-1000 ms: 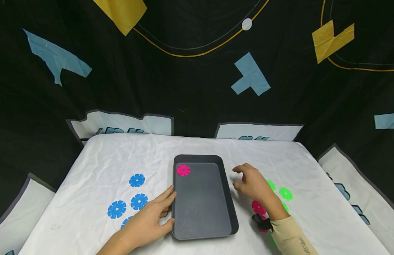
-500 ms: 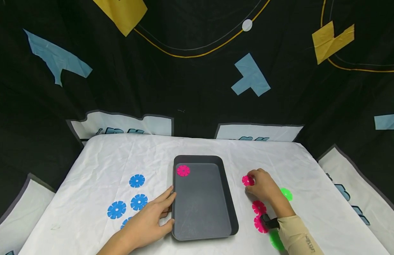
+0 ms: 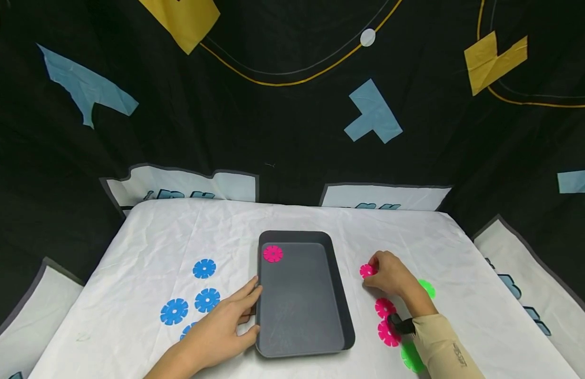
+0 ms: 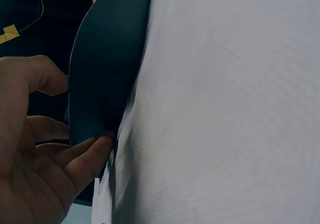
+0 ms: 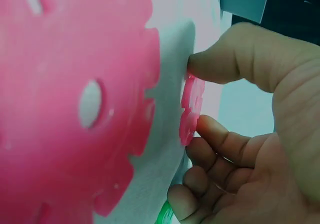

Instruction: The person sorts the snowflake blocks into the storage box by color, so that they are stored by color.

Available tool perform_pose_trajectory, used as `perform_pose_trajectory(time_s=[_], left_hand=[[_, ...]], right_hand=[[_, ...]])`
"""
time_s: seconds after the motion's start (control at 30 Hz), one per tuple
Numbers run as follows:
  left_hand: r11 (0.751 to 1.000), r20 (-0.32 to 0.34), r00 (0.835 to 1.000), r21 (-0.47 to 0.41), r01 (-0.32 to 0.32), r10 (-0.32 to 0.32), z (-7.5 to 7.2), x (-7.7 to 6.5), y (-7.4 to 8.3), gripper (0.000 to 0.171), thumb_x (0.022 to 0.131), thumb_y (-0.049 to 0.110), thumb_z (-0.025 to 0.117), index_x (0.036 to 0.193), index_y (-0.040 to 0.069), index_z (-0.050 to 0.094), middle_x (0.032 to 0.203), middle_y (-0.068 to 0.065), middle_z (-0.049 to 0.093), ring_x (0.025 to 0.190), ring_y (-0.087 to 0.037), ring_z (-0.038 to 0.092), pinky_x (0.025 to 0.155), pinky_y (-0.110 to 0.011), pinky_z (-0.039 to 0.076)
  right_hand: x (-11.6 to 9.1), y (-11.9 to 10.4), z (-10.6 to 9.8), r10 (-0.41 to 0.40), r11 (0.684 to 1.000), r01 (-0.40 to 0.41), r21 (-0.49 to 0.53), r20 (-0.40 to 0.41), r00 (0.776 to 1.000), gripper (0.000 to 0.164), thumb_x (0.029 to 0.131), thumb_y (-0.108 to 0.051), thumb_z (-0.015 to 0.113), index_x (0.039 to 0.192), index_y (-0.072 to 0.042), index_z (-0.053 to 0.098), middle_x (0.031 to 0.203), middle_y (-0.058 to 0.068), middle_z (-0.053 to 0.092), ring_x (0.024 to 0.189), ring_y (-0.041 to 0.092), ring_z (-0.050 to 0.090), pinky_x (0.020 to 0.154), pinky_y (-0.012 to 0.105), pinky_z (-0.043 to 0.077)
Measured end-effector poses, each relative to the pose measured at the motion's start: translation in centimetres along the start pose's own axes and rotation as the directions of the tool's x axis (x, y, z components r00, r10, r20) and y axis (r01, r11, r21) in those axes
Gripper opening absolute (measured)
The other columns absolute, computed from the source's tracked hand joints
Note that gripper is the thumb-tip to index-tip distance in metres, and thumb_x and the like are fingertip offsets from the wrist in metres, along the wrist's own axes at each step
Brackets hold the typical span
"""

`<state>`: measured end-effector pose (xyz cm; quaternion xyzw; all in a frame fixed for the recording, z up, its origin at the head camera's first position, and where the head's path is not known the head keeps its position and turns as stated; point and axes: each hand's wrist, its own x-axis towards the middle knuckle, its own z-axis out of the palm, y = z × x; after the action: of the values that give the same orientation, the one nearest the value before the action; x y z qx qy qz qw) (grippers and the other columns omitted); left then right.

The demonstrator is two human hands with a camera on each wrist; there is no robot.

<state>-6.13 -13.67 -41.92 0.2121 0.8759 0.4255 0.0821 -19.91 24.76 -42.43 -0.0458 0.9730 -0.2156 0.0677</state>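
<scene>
A dark grey rectangular tray (image 3: 304,305) lies on the white cloth with one pink notched disc (image 3: 272,253) in its far left corner. My left hand (image 3: 221,330) rests against the tray's left wall, its fingertips and thumb touching the outer side. Right of the tray, my right hand (image 3: 392,275) has thumb and fingers at the edges of another pink notched disc (image 3: 366,271), pinching it by the rim. In the right wrist view that pink disc (image 5: 190,111) stands edge-on between thumb and forefinger, close to the cloth. Part of it is hidden by the fingers in the head view.
Several blue notched discs (image 3: 207,300) lie left of the tray, one partly behind the left hand. Nearer the right wrist lie two pink discs (image 3: 385,308) and a green disc (image 3: 411,357). Another green disc (image 3: 427,288) shows beyond the right hand. A black curtain (image 3: 292,142) hangs behind.
My right hand has moved right and slightly nearer, from beside the tray to the pink disc, and taken hold of it. My left hand and the tray have stayed in place.
</scene>
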Motion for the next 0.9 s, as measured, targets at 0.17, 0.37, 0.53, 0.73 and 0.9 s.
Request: perform_pose_trajectory(time_s=[0.17, 0.37, 0.53, 0.73, 0.9], left_hand=[[1.0, 0.002, 1.0, 0.006, 0.005, -0.005, 0.0, 0.1, 0.0, 0.069, 0.092, 0.021, 0.064, 0.149, -0.004, 0.033, 0.161, -0.006, 0.014, 0.124, -0.015, 0.053, 0.093, -0.022, 0.049], [1.0, 0.002, 1.0, 0.0, 0.002, -0.002, 0.0, 0.1, 0.0, 0.068, 0.092, 0.02, 0.064, 0.148, -0.005, 0.033, 0.161, -0.007, 0.014, 0.124, -0.016, 0.053, 0.092, -0.023, 0.049], [1.0, 0.01, 1.0, -0.003, 0.012, -0.012, 0.1, 0.1, -0.1, 0.069, 0.092, 0.02, 0.063, 0.149, -0.004, 0.033, 0.162, -0.006, 0.013, 0.124, -0.015, 0.052, 0.092, -0.022, 0.049], [1.0, 0.012, 1.0, -0.009, 0.006, -0.006, 0.1, 0.1, -0.1, 0.069, 0.092, 0.02, 0.063, 0.149, -0.005, 0.032, 0.161, -0.007, 0.013, 0.124, -0.016, 0.052, 0.092, -0.022, 0.049], [1.0, 0.004, 1.0, -0.01, -0.006, 0.006, 0.1, 0.1, 0.0, 0.068, 0.092, 0.019, 0.063, 0.148, -0.006, 0.033, 0.161, -0.008, 0.014, 0.124, -0.017, 0.053, 0.092, -0.023, 0.049]], right_hand=[[0.1, 0.1, 0.1, 0.012, 1.0, -0.012, 0.017, 0.005, 1.0, 0.042, 0.064, -0.016, 0.084, 0.091, -0.002, 0.056, 0.079, 0.006, 0.054, 0.072, 0.02, 0.052, 0.06, 0.031, 0.049], [-0.3, 0.1, 0.2, -0.043, 0.997, 0.04, -0.072, -0.039, 0.998, 0.038, 0.063, -0.02, 0.081, 0.086, -0.006, 0.054, 0.073, 0.003, 0.052, 0.067, 0.018, 0.051, 0.057, 0.031, 0.046], [-0.6, -0.1, 0.3, -0.055, 0.988, 0.047, -0.144, -0.052, 0.997, 0.037, 0.063, -0.026, 0.079, 0.086, -0.009, 0.056, 0.07, 0.0, 0.053, 0.065, 0.017, 0.051, 0.057, 0.032, 0.046], [-0.9, -0.5, 0.1, -0.098, 0.98, 0.081, -0.182, -0.085, 0.992, 0.038, 0.063, -0.029, 0.078, 0.087, -0.008, 0.058, 0.068, -0.001, 0.052, 0.063, 0.016, 0.05, 0.056, 0.032, 0.044], [-1.2, -1.4, -0.4, -0.171, 0.969, 0.141, -0.204, -0.138, 0.976, 0.038, 0.065, -0.031, 0.078, 0.089, -0.008, 0.059, 0.069, -0.001, 0.05, 0.064, 0.016, 0.049, 0.056, 0.031, 0.044]])
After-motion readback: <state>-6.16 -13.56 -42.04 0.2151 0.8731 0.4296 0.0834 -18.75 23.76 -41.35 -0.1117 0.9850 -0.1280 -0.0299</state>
